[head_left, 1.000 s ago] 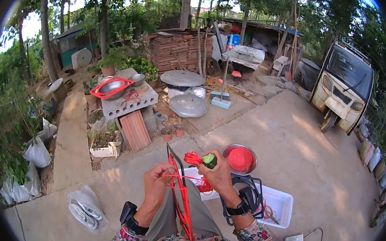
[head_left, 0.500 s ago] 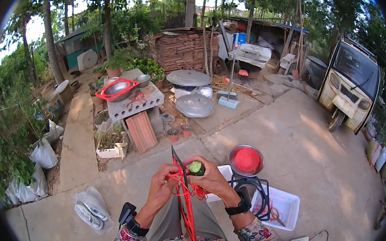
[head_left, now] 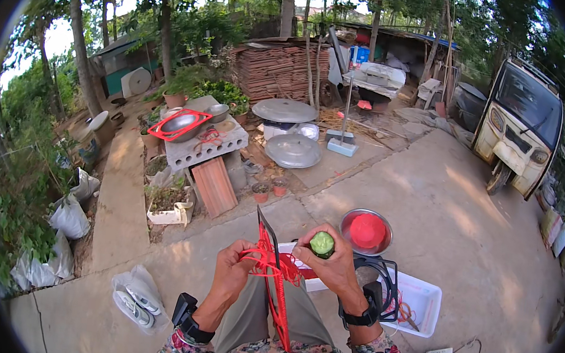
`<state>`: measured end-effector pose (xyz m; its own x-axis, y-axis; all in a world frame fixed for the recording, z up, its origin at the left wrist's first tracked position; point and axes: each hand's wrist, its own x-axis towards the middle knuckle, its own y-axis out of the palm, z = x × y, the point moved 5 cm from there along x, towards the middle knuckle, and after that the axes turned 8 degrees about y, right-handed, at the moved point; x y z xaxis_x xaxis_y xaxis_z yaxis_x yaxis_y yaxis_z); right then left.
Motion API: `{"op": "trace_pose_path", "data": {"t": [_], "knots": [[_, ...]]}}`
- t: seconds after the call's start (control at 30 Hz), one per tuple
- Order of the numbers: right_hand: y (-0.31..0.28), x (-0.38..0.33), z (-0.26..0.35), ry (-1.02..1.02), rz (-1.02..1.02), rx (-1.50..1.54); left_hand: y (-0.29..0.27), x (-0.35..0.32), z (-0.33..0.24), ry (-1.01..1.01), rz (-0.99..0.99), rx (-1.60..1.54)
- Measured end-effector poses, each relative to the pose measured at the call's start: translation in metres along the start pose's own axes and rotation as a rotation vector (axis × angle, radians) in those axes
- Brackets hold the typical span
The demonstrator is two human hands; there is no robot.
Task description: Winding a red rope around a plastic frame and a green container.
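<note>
My left hand [head_left: 229, 271] pinches thin red cord [head_left: 266, 258] at the side of a dark frame [head_left: 263, 223], seen nearly edge-on. Red cord is wound closely along the frame's lower part, which rests against my lap. In my right hand [head_left: 333, 270], fingers wrap round a cut green cucumber [head_left: 322, 244], its pale end facing up. This hand is to the right of the frame, apart from it. Loose loops of cord hang between the two hands.
A steel bowl [head_left: 386, 246] holding a red ball-like mass stands ahead right. Nearby are a white tray [head_left: 434, 304] and a black frame [head_left: 388, 315]. Bagged shoes [head_left: 139, 304] lie at left. Farther off stand a concrete block [head_left: 232, 140] and a three-wheeled vehicle [head_left: 518, 130].
My right hand has moved right, away from the frame, carrying the cucumber and turning its cut end upward. My left hand stays on the cord.
</note>
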<state>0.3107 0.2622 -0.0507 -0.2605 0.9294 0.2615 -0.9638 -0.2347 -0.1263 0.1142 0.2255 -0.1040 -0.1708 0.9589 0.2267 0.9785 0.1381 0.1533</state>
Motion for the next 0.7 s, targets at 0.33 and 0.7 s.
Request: {"op": "trace_pose_path", "data": {"t": [0.33, 0.7], "knots": [[0.038, -0.027, 0.031, -0.386, 0.183, -0.399, 0.004, -0.006, -0.02, -0.036, -0.011, 0.023], [0.039, -0.028, 0.048, -0.483, -0.046, -0.596, 0.005, -0.004, -0.023, -0.017, 0.084, -0.036]]}}
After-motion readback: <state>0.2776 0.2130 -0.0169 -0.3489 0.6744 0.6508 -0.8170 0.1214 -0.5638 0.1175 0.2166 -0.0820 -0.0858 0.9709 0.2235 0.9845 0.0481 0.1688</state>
